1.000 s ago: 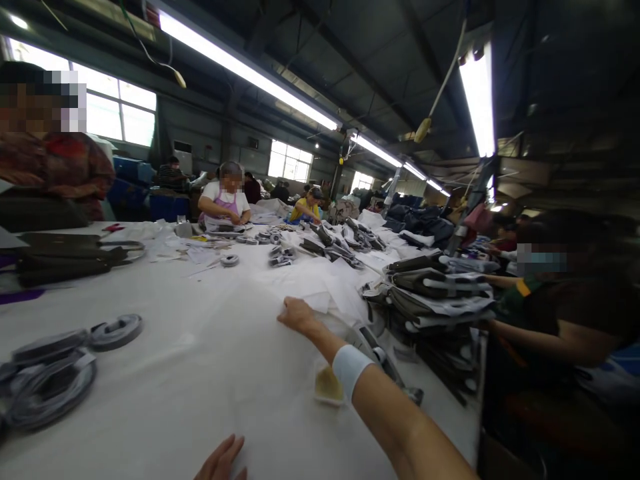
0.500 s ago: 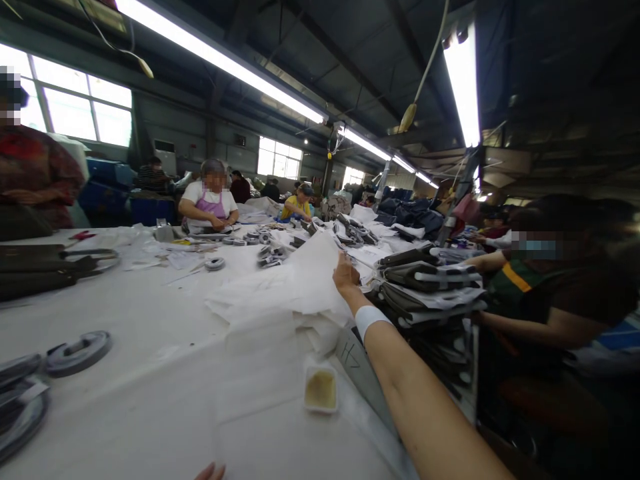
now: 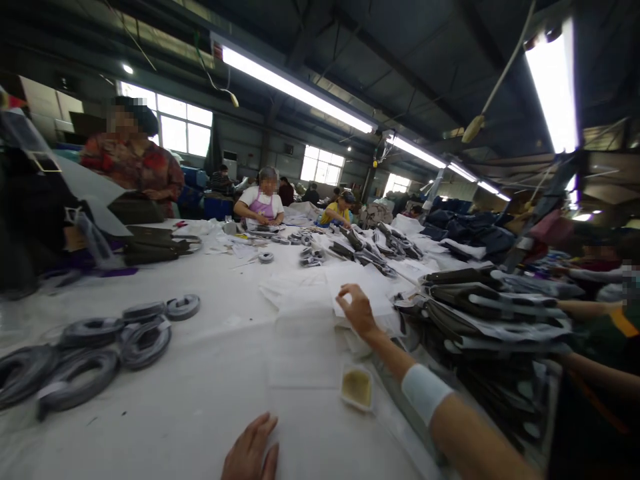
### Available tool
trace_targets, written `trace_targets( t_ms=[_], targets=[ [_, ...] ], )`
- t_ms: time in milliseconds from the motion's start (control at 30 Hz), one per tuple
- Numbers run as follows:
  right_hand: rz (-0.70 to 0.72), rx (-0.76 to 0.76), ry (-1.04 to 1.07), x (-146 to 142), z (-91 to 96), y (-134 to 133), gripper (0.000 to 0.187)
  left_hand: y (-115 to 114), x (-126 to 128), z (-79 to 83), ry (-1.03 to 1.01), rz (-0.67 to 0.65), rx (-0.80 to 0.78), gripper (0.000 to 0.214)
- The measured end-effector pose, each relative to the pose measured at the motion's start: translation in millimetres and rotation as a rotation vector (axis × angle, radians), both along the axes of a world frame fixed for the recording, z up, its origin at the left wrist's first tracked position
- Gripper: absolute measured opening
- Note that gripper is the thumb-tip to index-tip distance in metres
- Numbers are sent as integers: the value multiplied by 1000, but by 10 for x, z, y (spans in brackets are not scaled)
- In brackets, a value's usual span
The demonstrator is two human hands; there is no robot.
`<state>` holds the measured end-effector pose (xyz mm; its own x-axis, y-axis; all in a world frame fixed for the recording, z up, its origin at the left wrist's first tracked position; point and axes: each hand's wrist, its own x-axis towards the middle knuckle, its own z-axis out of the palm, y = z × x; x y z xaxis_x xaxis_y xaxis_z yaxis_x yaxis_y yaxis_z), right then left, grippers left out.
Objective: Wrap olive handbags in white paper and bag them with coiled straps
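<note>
My right hand (image 3: 357, 311), a white band (image 3: 426, 392) round its forearm, reaches over a stack of thin white sheets (image 3: 304, 310). Its fingers are bent and closed at the edge of the top white sheet (image 3: 373, 283); the exact grip is small and partly hidden. Low in the view, my left hand (image 3: 251, 450) rests on the white table surface with fingers extended, holding nothing. Between the two hands and to the right sits a small white dish (image 3: 357, 387) with a yellowish content.
Dark folded bags (image 3: 480, 300) are piled at the right, beside a co-worker's arms. Grey coiled rolls (image 3: 83, 373) lie at the left. Farther back are more dark pieces (image 3: 397, 240), and several people work around the table (image 3: 200, 413).
The view has swung left, bringing the grey rolls further in. My right hand has come lower and nearer with the sheet, which stood raised before. More of my left hand shows.
</note>
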<state>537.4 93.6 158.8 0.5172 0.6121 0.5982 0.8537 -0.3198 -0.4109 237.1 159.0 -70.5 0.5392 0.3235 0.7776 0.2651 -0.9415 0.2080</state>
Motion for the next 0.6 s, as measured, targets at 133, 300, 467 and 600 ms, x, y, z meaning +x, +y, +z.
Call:
trace_targets(
  t_ms=[133, 300, 467, 600],
  targets=[
    [310, -77, -25, -1054, -695, -305, 20, -134, 36, 104, 7, 35, -168, 30],
    [472, -76, -30, -1734, -1565, -640, 24, -291, 91, 298, -36, 60, -418, 33],
    [470, -86, -134, -1817, -1689, -658, 22, -414, 95, 528, -4, 20, -620, 36],
    [479, -80, -148, -1802, -1647, -646, 25, -488, 68, 674, 16, -71, -671, 34]
  ],
)
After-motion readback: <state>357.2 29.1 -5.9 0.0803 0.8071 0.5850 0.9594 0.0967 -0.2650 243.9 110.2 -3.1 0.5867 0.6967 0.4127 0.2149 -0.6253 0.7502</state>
